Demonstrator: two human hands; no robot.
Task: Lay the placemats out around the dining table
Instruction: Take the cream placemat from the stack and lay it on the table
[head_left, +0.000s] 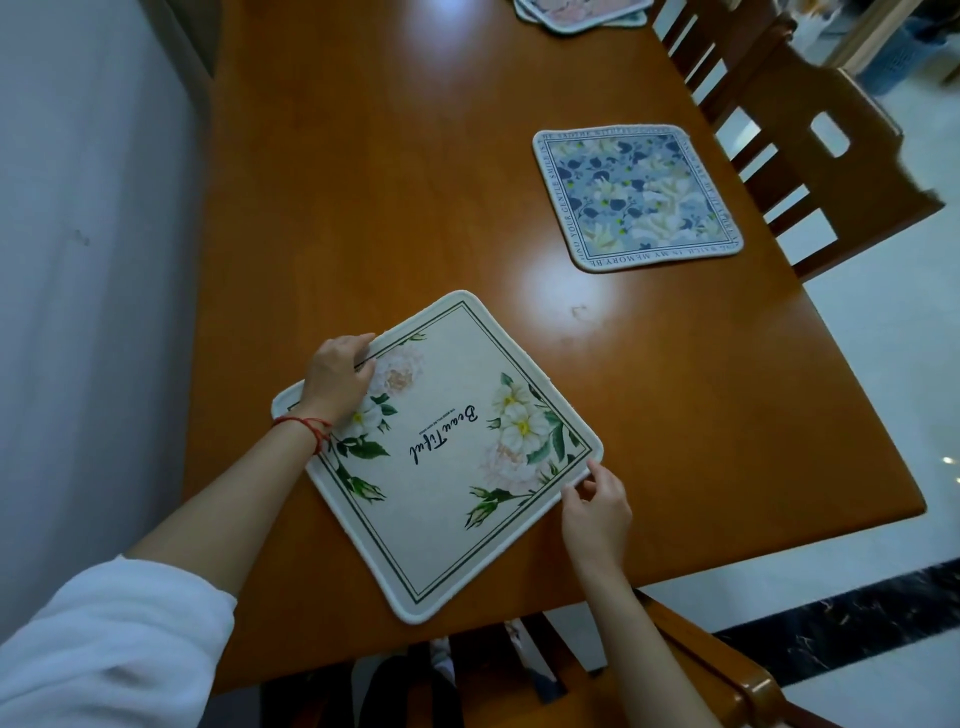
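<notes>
At the far end of the desk (467, 156), a stack of placemats (582, 13) is cut off by the picture's top edge, so only its near rims show (the count cannot be told). The left hand (337, 376) covers part of the cream placemat (441, 457) near its left corner, hiding the printed border there. The small print beside the word "Beautiful" is too small to read. The chair (810, 156) along the desk's right edge is blurred at its top. A second chair (727, 675) at the near edge runs off the bottom.
</notes>
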